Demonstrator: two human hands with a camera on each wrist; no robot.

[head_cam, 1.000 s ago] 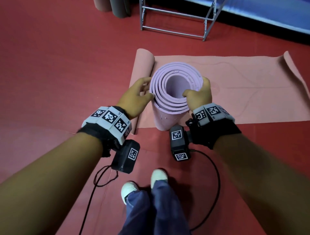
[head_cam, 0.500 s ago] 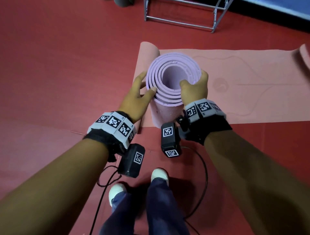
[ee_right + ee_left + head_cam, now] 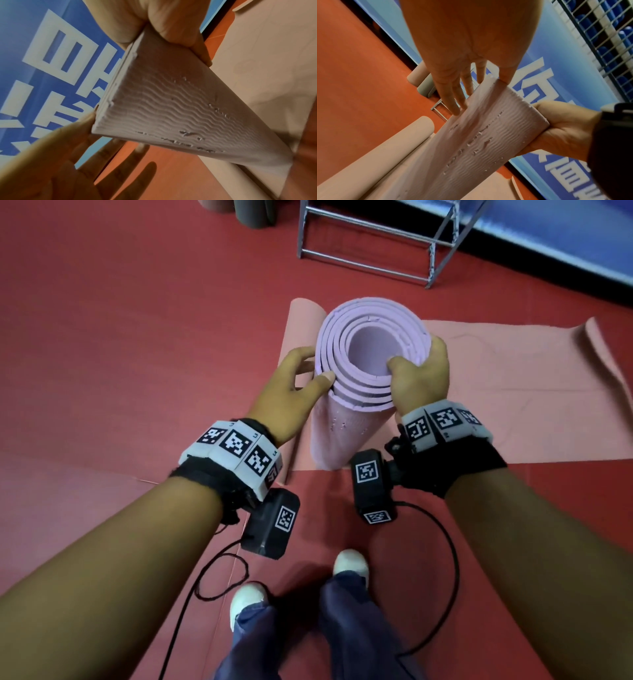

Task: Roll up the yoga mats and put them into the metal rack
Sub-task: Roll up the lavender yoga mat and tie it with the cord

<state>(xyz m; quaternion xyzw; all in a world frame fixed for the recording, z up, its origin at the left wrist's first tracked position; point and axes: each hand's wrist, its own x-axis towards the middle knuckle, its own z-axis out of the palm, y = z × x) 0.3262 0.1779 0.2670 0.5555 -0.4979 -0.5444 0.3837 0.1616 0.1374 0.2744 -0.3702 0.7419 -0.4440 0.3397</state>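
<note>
So the purple roll (image 3: 346, 436) is standing on end on the near edge of the pink mat (image 3: 496, 392), which lies flat on the red floor (image 3: 120, 337) with its left end curled up a bit. Looking down from the head cam you see straight into the spiral at the top.

Right hand (image 3: 419, 376) has a proper hold on the top rim: thumb hooked inside the hollow core, the other fingers wrapped round the outside, so it's pinching the layers. The right wrist cam backs that up, fingers clamped over the top edge of the roll (image 3: 180, 115).

Left hand (image 3: 291, 402) is much looser. Fingers are pretty straight and spread, thumb tip touching the outer rim, fingertips against the far side of the roll (image 3: 471, 142). More steadying than gripping; it isn't curled round anything.

The rack (image 3: 373, 244) is well apart from the roll, up past the far edge of the mat, near a blue banner (image 3: 555, 237) with white lettering. Two more rolls (image 3: 246, 212), one pinkish and one grey, sit left of the rack at the top of the frame.

White shoes (image 3: 351, 565) and dark trousers show at the bottom, with cables (image 3: 442, 577) trailing from the wrist cams.
</note>
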